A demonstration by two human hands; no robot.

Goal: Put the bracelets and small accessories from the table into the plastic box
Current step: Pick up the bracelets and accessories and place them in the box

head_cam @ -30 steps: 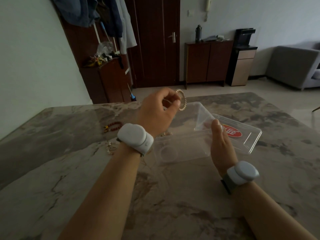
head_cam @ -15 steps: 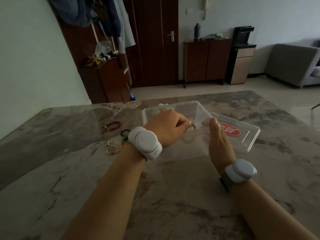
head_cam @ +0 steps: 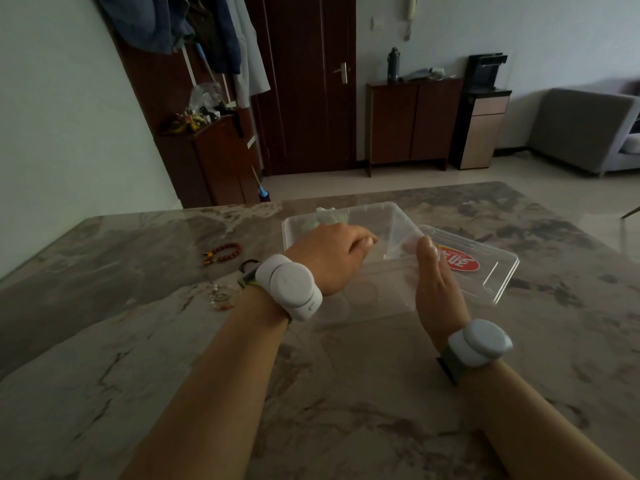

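My left hand [head_cam: 332,259] is in the box [head_cam: 391,216], fingers curled; I can't tell what they pinch.
Red bracelet [head_cam: 227,251] lies on the table [head_cam: 104,341] to its left, nearer than my flat right hand [head_cam: 438,289].

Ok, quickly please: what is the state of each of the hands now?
Left hand: fingers curled inside the plastic box; whether it holds anything cannot be told.
Right hand: open, flat against the box's side.
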